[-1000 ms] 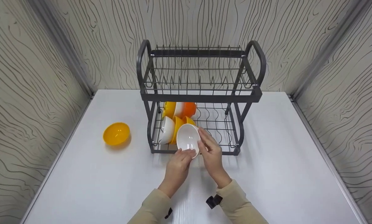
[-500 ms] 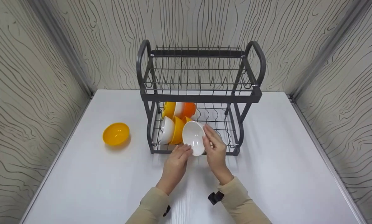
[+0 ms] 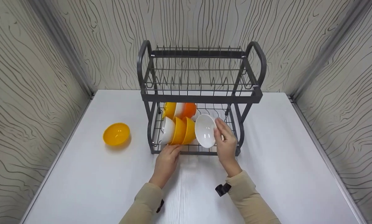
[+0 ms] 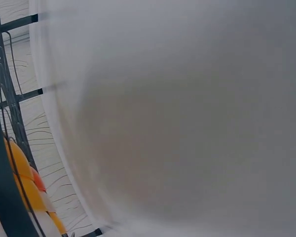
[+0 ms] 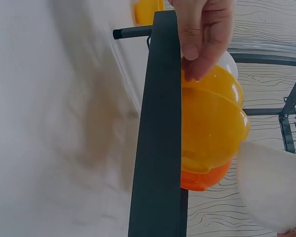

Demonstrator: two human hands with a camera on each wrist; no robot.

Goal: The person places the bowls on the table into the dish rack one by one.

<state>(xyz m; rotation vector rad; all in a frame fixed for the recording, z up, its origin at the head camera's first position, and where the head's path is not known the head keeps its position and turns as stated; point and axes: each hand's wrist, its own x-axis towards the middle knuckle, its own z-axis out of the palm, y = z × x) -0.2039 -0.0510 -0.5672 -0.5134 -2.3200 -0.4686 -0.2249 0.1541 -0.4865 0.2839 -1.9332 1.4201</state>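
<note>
In the head view my right hand (image 3: 227, 147) pinches the right rim of a white bowl (image 3: 205, 131), tilted with its inside towards me, over the lower tier of a black dish rack (image 3: 201, 99). To its left, two yellow bowls (image 3: 189, 130) and another white bowl (image 3: 167, 131) stand on edge in a row. My left hand (image 3: 165, 162) reaches over the rack's front bar, fingertips at the bottom of the yellow bowls. The right wrist view shows the left hand (image 5: 207, 34) with fingers against a yellow bowl (image 5: 212, 128), and the held white bowl (image 5: 271, 187) beside the row.
Behind the front row stand a yellow bowl (image 3: 169, 109), a white bowl (image 3: 179, 109) and an orange bowl (image 3: 190, 109). A loose yellow bowl (image 3: 116, 134) sits on the white table (image 3: 80, 174) left of the rack. Overhead, the upper tier (image 3: 201, 83) overhangs the back row.
My right hand has carried the white bowl rightward and deeper over the lower tier. The left hand has let go of that bowl and moved left to the yellow bowls.
</note>
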